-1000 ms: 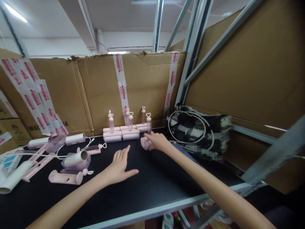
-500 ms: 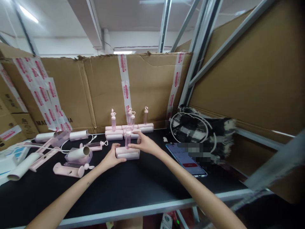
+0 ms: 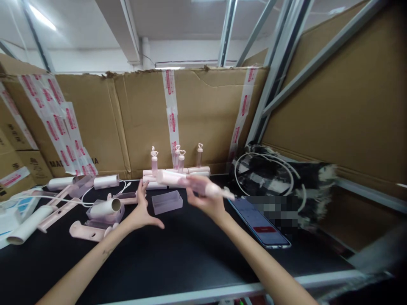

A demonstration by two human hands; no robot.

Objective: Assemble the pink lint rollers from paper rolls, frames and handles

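Observation:
My right hand [image 3: 208, 205] is wrapped round a pink lint roller [image 3: 173, 178], held tilted above the table and slightly blurred; its heart-loop end points right. Left of it, my left hand [image 3: 141, 214] is open, thumb and fingers spread, holding nothing. Between the hands, a translucent purple tray [image 3: 167, 203] sits on the black tabletop [image 3: 178, 254]. Behind them stands a group of pink rollers [image 3: 154, 185] with upright clear handles topped by heart-shaped loops, partly hidden by the held one.
White paper rolls [image 3: 30, 224], pink holders [image 3: 89, 232] and a white cable [image 3: 125, 186] lie on the left. To the right are a phone [image 3: 260, 224] and a black-and-white cloth bundle [image 3: 267, 171] with a pale cord. A cardboard wall [image 3: 143, 118] closes the back.
My right hand has lifted the pink roller off the translucent tray and tipped it from upright handle to nearly level. My left hand has let go and spread open. The view has shifted slightly.

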